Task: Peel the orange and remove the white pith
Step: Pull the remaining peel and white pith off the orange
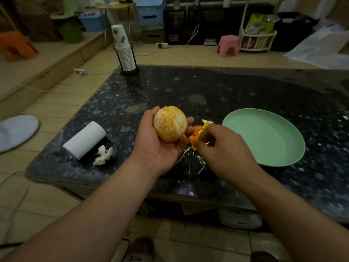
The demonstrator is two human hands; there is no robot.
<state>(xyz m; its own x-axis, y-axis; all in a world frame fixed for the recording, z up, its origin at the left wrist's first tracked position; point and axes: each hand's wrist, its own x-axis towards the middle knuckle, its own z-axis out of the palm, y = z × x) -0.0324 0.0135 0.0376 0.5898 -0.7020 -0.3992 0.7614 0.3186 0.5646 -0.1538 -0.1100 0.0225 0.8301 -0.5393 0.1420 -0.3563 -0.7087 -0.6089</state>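
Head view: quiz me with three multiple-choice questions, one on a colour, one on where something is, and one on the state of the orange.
1. What colour is the plate? A pink; B green; C white.
2. Where is the orange? A on the plate; B in the left hand; C out of view.
3. What state is the orange in? A unpeeled; B cut in half; C peeled, with pith left on it.

Answers:
1 B, its whole surface is pale green.
2 B, the fingers curl round it.
3 C, no rind shows on the side in view, and white patches cover the flesh.
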